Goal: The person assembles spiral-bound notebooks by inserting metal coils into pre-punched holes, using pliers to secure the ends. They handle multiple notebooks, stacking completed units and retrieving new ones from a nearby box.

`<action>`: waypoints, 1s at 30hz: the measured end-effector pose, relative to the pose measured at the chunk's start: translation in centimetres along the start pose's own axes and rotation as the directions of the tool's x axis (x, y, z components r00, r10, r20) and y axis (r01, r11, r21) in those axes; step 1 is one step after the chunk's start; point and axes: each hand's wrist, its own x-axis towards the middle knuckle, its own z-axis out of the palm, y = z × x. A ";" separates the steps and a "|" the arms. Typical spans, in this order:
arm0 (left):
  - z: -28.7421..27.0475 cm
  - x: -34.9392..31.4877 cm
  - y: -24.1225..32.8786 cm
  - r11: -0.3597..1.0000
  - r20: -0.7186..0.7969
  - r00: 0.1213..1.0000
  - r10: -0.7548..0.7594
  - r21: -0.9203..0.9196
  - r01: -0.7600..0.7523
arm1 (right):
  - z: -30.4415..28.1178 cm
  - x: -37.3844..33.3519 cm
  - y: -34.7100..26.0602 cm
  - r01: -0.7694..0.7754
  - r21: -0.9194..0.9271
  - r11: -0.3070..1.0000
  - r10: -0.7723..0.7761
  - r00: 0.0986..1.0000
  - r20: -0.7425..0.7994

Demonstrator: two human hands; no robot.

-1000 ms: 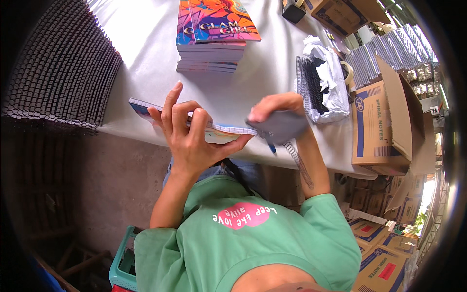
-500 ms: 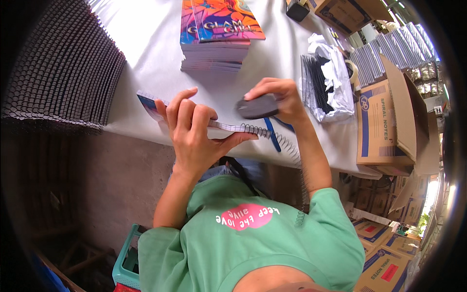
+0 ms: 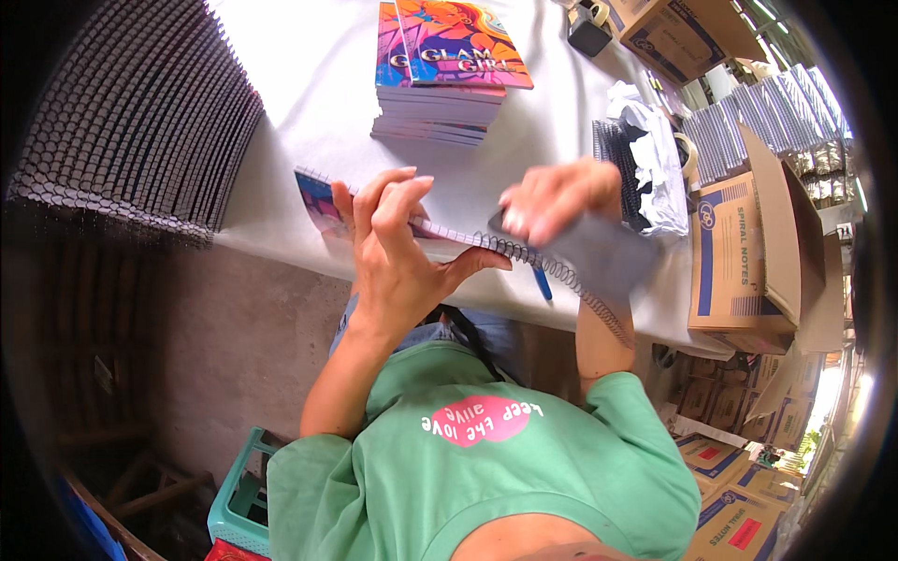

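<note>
My left hand [image 3: 398, 252] grips a thin notebook [image 3: 323, 208] with a colourful cover, its punched edge turned up and toward me. A dark wire coil [image 3: 566, 273] runs from the right end of that edge, its loose tail trailing over my right forearm. My right hand [image 3: 566, 196], blurred by motion, has its fingers closed on a dark grey flat pad [image 3: 608, 257] close above the coil. A blue slim tool [image 3: 543, 283] lies on the table below the coil, partly hidden. Beyond my hands stands a pile of notebooks [image 3: 435, 117] with bright covers.
Rows of stacked coil-bound books [image 3: 140, 112] rise at the left table edge. To the right are black coils [image 3: 615, 154] beside crumpled white wrapping [image 3: 659, 173], and an open cardboard box [image 3: 725, 252]. A black block-shaped object [image 3: 591, 30] sits at the back. A teal stool [image 3: 234, 505] stands lower left.
My right hand has brought the pad down and rightward to the coil. Less of the coil's loose tail shows. My left hand keeps its grip on the notebook; the whole view has shifted slightly.
</note>
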 end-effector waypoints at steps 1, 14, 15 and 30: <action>0.2 -0.2 -0.3 1.000 0.000 1.000 -0.007 -0.001 0.007 | 0.0 0.0 0.1 0.030 0.052 0.998 -0.032 0.999 0.029; -4.1 2.7 -4.1 0.970 0.141 0.983 -0.116 0.231 0.081 | 1.6 -1.3 2.3 -0.121 0.311 0.943 0.274 0.813 -0.514; -3.8 3.0 -4.0 0.979 0.075 0.996 -0.040 0.203 0.024 | 2.2 -1.4 1.5 -0.041 0.308 0.950 0.193 0.855 -0.482; -2.6 3.0 -4.1 0.996 0.010 1.000 0.021 0.092 -0.022 | 0.7 2.7 2.3 0.050 0.006 0.999 -0.050 0.998 -0.045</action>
